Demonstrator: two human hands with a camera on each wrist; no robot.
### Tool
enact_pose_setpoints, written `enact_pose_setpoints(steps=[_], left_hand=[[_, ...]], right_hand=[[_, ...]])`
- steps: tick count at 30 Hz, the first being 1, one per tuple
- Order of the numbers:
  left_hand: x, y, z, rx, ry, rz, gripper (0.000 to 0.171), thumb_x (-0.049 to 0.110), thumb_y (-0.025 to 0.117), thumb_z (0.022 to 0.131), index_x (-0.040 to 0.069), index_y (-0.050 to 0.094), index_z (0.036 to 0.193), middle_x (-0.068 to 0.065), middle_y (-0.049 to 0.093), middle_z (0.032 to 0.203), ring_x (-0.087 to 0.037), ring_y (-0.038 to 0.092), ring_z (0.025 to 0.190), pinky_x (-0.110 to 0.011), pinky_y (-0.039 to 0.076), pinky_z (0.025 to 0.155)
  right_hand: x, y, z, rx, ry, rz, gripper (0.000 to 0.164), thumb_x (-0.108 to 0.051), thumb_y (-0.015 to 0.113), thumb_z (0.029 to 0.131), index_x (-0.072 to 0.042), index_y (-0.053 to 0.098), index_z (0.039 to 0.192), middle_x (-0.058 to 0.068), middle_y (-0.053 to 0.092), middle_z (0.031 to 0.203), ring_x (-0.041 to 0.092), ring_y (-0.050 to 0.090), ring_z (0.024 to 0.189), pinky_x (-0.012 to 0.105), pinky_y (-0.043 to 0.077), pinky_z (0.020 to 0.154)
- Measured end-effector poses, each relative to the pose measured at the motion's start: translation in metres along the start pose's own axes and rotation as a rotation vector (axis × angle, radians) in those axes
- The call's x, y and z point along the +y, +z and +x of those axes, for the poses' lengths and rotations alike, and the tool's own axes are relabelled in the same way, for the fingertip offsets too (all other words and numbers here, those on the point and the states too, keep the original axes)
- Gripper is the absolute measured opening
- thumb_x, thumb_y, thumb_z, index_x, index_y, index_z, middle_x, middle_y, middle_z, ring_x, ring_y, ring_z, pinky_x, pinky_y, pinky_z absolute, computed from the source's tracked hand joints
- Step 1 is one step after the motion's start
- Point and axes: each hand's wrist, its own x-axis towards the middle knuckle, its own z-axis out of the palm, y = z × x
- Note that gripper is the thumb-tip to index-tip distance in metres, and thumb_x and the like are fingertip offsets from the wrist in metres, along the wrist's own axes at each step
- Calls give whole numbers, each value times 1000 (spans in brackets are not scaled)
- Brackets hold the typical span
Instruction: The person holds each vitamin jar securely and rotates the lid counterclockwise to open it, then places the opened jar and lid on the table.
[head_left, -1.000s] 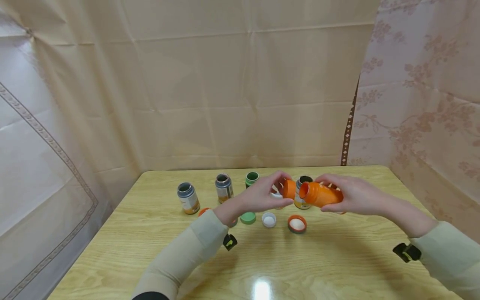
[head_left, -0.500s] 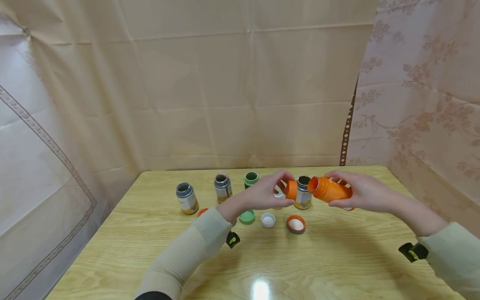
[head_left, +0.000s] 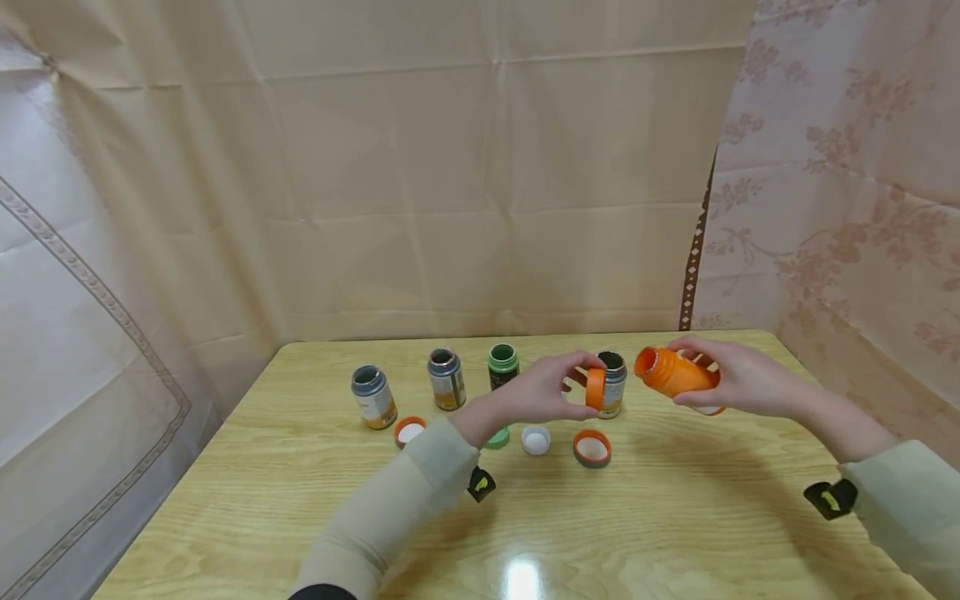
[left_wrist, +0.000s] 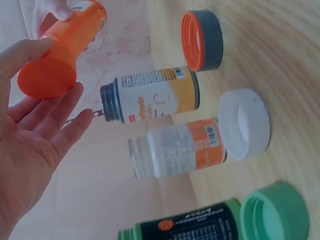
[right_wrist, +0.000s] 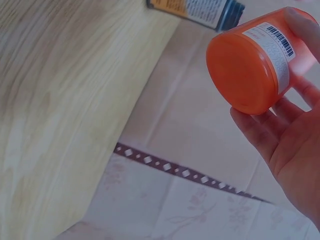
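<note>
My left hand [head_left: 543,389] pinches an orange screw cap [head_left: 595,389] between thumb and fingers, held on edge above the table. To its right, my right hand [head_left: 753,380] grips an orange bottle [head_left: 681,376], tilted with its uncapped mouth towards the cap. A small gap separates the two. The bottle's round base and barcode label [right_wrist: 281,42] face the right wrist view. Behind the cap stands an uncapped bottle with a dark neck [head_left: 614,390]. A white bottle [left_wrist: 172,152] beside it is mostly hidden by my left hand in the head view.
Farther left stand an uncapped green bottle [head_left: 503,364] and two grey-necked bottles, one nearer the middle [head_left: 447,381] and one at far left [head_left: 375,397]. In front lie a grey-and-orange cap [head_left: 592,449], a white cap [head_left: 536,440], a green cap [head_left: 498,437] and an orange-rimmed cap [head_left: 409,430].
Both hands have shifted right. The orange bottle has moved farther than the cap, so the gap between them has widened. The orange-rimmed cap at left has come more into view.
</note>
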Motion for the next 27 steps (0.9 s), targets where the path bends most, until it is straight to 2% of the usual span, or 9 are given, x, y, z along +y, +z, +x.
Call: enact_pose_setpoints(steps=[6,12,15,20,23,27], left_hand=[[0,10,3,-2,-21,-8,58,16,78,84,11,49,134,2,58,124,-8,55,108,-24,49,86],[-4,24,8,17,23,-16,55,16,79,83,10,52,131,3,58,120,-5,54,105,-19,48,82],[-5,31,11,15,26,-62,56,12,79,82,8,52,130,2,58,118,-6,54,103,-18,48,82],[-8,44,19,8,-6,-138,57,8,80,80,5,52,129,-1,59,118,-5,56,102,-20,49,85],[-11,52,24,-6,-23,-162,56,6,80,80,5,53,129,0,60,119,-5,57,102,-19,48,86],[-16,63,32,-39,-35,-144,54,9,80,81,7,54,129,3,60,118,-3,57,103,-16,46,86]], right_hand=[[16,3,-1,42,-38,8,59,-26,85,76,-9,55,124,4,65,101,20,64,85,28,52,63],[28,6,-3,24,-4,55,61,-27,84,78,-5,53,126,9,65,102,22,65,85,29,53,64],[34,9,-4,28,12,69,61,-26,83,78,-3,52,125,10,66,101,26,65,86,33,54,65],[43,16,-5,52,41,97,62,-25,83,79,0,51,125,14,67,103,31,65,91,41,54,71],[48,21,-5,53,71,150,62,-24,82,79,0,50,125,14,67,104,31,65,93,37,54,71],[55,27,-5,51,57,211,60,-20,82,80,2,49,125,15,67,105,28,64,92,31,54,70]])
